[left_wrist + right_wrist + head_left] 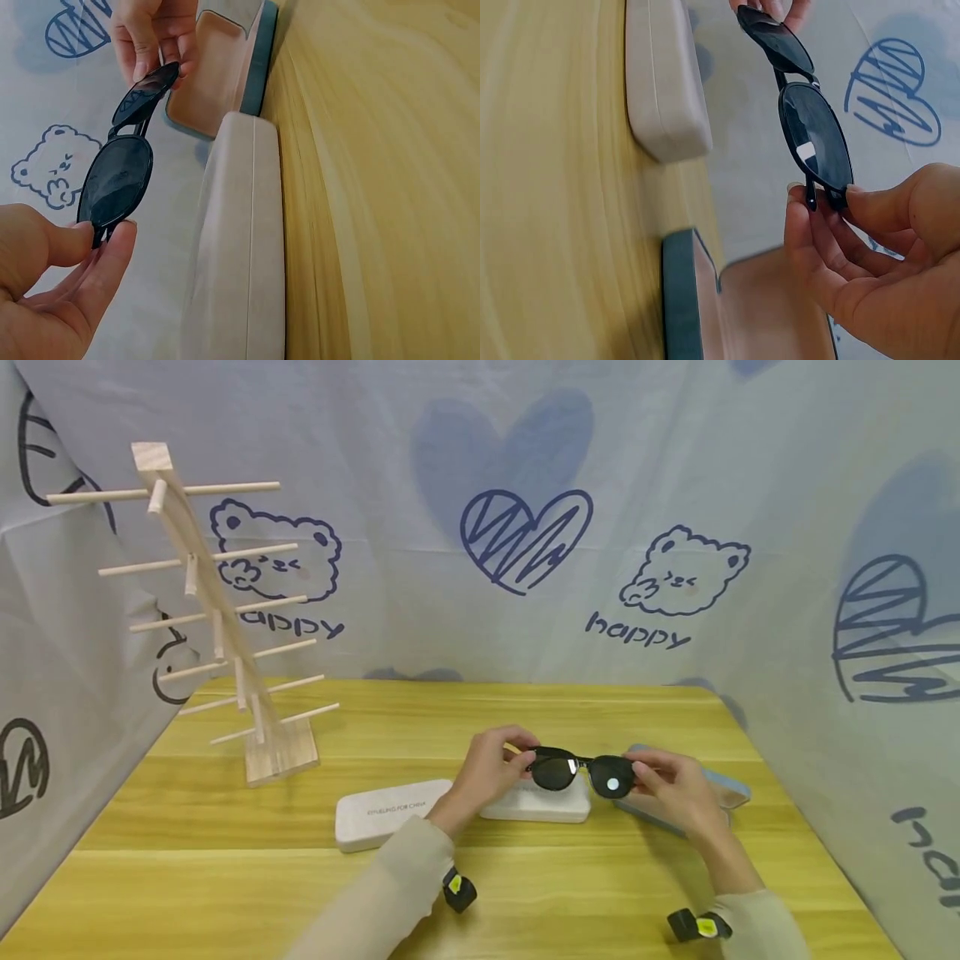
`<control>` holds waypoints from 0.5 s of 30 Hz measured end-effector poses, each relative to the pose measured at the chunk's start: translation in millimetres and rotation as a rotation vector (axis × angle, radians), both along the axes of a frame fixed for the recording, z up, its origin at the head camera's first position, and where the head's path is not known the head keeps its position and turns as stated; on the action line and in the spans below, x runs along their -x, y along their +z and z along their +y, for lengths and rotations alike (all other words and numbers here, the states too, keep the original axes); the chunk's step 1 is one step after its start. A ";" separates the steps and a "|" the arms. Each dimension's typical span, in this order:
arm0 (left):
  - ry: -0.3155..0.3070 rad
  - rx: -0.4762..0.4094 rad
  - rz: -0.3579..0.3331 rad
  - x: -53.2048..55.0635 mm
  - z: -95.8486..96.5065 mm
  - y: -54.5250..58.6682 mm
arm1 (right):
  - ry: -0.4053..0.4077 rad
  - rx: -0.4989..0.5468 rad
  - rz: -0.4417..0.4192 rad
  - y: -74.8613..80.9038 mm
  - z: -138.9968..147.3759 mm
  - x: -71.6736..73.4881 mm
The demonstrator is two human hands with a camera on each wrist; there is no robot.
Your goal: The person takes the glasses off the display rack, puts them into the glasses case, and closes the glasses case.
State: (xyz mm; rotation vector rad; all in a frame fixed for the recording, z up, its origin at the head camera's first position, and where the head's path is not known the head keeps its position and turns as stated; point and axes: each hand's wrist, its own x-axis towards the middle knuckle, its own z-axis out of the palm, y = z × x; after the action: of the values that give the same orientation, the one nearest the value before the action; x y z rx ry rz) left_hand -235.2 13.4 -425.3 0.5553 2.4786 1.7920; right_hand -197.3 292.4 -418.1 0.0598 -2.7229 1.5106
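A pair of black sunglasses (555,772) is held up above the table between both hands. My left hand (491,768) pinches one outer end of the frame between thumb and fingers, and my right hand (675,785) pinches the other end. Dark lenses (116,180) show in both wrist views, with the temples tucked behind them. Below the sunglasses lies a closed white glasses case (536,806), partly covered by them. Under my right hand an open blue glasses case (682,300) with a pinkish lining stands on the table; nothing shows inside its visible part.
Left of the hands lies another closed white case (390,810) with printed lettering. A wooden rack (281,752) with several pegs rises at the table's back left. Patterned cloth (525,635) hangs behind and beside the wooden table (225,877).
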 end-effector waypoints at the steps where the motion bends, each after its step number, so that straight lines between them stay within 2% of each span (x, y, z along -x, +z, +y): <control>1: -0.006 -0.004 0.001 1.2 2.8 -1.0 | -0.005 -0.004 -0.001 -0.1 3.0 -0.7; 5: -0.020 -0.014 -0.002 4.3 14.6 -3.3 | -0.023 -0.038 0.005 0.1 14.3 -3.8; 15: -0.018 -0.004 -0.019 5.7 46.5 -5.1 | -0.065 -0.048 0.055 -7.1 42.1 -16.9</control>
State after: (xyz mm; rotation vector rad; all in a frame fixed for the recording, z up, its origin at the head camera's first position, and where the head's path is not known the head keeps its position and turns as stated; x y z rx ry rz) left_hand -240.9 59.9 -430.4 0.5572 2.4504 1.7875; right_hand -180.5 334.6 -425.2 0.0134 -2.6909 1.4059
